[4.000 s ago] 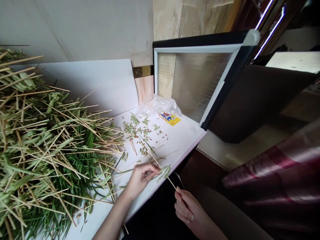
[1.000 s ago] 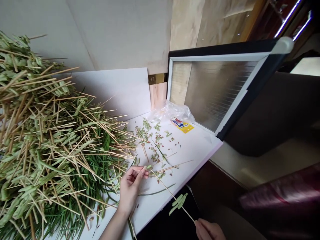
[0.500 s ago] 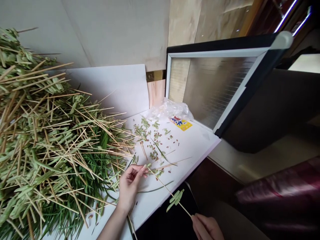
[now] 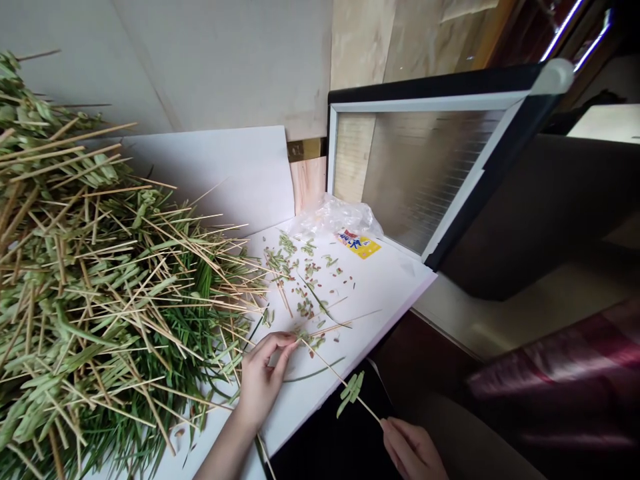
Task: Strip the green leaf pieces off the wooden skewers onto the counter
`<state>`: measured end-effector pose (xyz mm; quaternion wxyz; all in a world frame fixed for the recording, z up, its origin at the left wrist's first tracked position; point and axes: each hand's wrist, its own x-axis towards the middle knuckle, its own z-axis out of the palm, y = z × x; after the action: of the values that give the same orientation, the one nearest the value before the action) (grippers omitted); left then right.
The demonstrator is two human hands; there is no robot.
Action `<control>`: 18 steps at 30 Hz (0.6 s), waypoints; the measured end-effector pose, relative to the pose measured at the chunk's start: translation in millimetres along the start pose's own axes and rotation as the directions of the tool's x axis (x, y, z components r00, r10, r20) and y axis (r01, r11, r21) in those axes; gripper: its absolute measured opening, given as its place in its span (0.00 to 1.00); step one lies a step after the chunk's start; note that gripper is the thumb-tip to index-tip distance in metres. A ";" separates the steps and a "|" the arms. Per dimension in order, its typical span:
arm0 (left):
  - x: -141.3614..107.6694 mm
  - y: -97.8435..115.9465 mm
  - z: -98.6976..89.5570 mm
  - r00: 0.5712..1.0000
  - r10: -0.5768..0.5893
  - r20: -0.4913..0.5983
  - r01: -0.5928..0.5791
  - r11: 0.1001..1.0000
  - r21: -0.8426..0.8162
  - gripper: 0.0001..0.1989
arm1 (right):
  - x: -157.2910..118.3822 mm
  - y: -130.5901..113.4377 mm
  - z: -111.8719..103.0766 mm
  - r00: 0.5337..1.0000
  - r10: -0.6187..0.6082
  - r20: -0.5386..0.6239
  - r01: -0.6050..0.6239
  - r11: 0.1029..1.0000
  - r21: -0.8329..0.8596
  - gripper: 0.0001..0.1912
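My right hand (image 4: 411, 448), at the bottom, grips the lower end of a thin wooden skewer (image 4: 327, 365). Several green bean pieces (image 4: 351, 393) are threaded partway along it. My left hand (image 4: 265, 373) pinches a small green piece (image 4: 301, 335) at the skewer's far tip. Beyond my left hand, loose green pieces and small brown beans (image 4: 306, 303) lie scattered on the white tabletop (image 4: 380, 287). A large heap of skewers loaded with green beans (image 4: 115, 287) fills the left side, with long green blades beneath.
A crumpled clear plastic bag (image 4: 340, 217) with a yellow label (image 4: 367, 248) lies at the table's back corner. Behind it stands a framed translucent panel (image 4: 420, 173). A white board (image 4: 215, 173) leans on the wall. Dark red shiny fabric (image 4: 565, 380) is at the right.
My left fingertips have closed in on the small green piece at the skewer tip. The whole view has shifted slightly.
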<state>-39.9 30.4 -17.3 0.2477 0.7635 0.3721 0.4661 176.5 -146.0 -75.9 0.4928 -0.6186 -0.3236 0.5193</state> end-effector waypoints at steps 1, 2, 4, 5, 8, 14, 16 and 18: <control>-0.1 1.4 0.3 1.000 0.013 0.015 -0.013 1.000 -0.002 0.02 | 0.3 0.8 0.3 1.000 -0.010 -0.005 0.010 1.000 -0.004 0.34; -0.4 2.9 1.1 0.999 0.023 0.035 -0.022 1.000 -0.007 0.02 | 0.3 0.1 1.0 1.000 -0.026 -0.008 0.026 0.999 -0.022 0.34; -1.7 6.2 3.8 0.995 0.038 0.093 -0.035 0.999 -0.029 0.03 | -0.6 -4.7 2.9 0.997 -0.071 -0.006 0.070 0.994 -0.080 0.33; -2.6 8.0 5.6 0.991 0.043 0.126 -0.037 0.998 -0.045 0.03 | -1.2 -8.0 4.0 0.995 -0.096 -0.004 0.095 0.989 -0.115 0.32; -5.0 12.4 10.2 0.974 0.023 0.226 0.002 0.994 -0.108 0.03 | -2.4 -15.9 6.8 0.989 -0.146 -0.019 0.141 0.975 -0.170 0.32; -6.2 18.0 15.1 0.922 -0.104 0.374 0.216 0.938 -0.270 0.07 | -2.6 -12.5 13.0 0.999 -0.001 0.049 0.004 0.999 -0.049 0.33; -6.9 21.5 17.6 0.897 -0.097 0.430 0.234 0.932 -0.277 0.08 | -2.5 -11.3 16.3 0.997 0.026 0.068 -0.024 0.999 -0.029 0.34; -8.0 25.2 20.4 0.882 -0.092 0.463 0.244 0.928 -0.280 0.08 | -2.0 -10.8 19.5 0.997 0.038 0.068 -0.037 0.999 -0.010 0.35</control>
<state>-15.5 8.2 -12.3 0.4899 0.7609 0.2885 0.3128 158.4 -139.2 -64.5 0.4690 -0.6087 -0.3309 0.5478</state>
